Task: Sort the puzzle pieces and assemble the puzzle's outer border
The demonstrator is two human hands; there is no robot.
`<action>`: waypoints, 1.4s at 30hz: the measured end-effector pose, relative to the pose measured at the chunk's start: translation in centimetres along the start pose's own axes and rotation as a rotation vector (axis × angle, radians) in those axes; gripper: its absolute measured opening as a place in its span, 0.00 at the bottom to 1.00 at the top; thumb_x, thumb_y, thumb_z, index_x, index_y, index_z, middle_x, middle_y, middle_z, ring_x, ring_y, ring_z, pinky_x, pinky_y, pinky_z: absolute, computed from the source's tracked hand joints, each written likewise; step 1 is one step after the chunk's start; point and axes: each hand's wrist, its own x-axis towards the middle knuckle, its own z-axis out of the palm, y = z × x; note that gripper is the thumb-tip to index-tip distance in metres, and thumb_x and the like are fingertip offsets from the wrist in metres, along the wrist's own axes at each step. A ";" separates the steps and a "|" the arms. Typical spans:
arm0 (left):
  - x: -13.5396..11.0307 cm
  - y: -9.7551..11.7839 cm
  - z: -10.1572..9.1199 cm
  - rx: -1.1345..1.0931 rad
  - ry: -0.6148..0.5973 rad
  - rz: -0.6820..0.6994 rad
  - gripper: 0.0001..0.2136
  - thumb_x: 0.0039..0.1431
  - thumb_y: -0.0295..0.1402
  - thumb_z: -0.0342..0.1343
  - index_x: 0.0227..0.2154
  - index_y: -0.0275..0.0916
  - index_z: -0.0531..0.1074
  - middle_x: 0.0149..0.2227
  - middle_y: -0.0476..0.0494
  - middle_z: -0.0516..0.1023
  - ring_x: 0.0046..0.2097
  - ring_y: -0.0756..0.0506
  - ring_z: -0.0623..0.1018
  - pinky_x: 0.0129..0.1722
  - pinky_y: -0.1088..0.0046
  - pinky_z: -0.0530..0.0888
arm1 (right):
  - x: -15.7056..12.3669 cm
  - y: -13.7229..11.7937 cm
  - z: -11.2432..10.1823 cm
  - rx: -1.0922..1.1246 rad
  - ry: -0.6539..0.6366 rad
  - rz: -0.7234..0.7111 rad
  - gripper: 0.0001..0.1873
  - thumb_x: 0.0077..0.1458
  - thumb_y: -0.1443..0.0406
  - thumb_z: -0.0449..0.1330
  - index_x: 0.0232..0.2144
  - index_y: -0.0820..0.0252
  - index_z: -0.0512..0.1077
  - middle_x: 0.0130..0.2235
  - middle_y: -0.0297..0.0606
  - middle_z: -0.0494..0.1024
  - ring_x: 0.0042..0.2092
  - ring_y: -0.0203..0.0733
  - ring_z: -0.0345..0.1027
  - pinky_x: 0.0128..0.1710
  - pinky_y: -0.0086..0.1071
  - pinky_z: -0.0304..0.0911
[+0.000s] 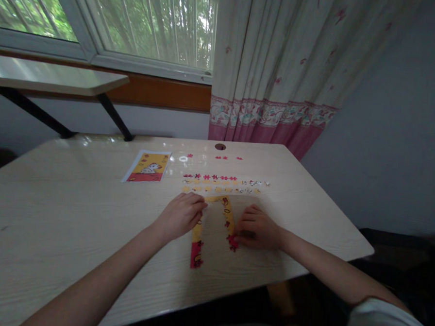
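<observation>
A partly joined jigsaw border lies on the table, with a yellow left side and top, a yellow right side and red at the lower ends. My left hand rests over its upper left corner, fingers curled together; whatever is under the fingertips is hidden. At the lower right end of the border, the fingers of my right hand are bent around the edge of a red puzzle piece. Beyond my hands lie rows of loose pieces: red pieces, then yellow and white pieces.
A printed picture of a white animal on yellow and red lies at the left back. Several red pieces sit near the cable hole. A raised shelf stands at the back left, with a curtain behind the table.
</observation>
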 end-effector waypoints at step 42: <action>-0.2 0.0 0.1 -0.051 0.124 -0.078 0.11 0.55 0.24 0.46 0.38 0.34 0.72 0.40 0.38 0.74 0.42 0.42 0.73 0.43 0.64 0.72 | 16.8 11.8 -1.4 -0.186 -0.169 0.572 0.09 0.53 0.67 0.56 0.37 0.59 0.72 0.39 0.40 0.76 0.43 0.40 0.66 0.44 0.32 0.57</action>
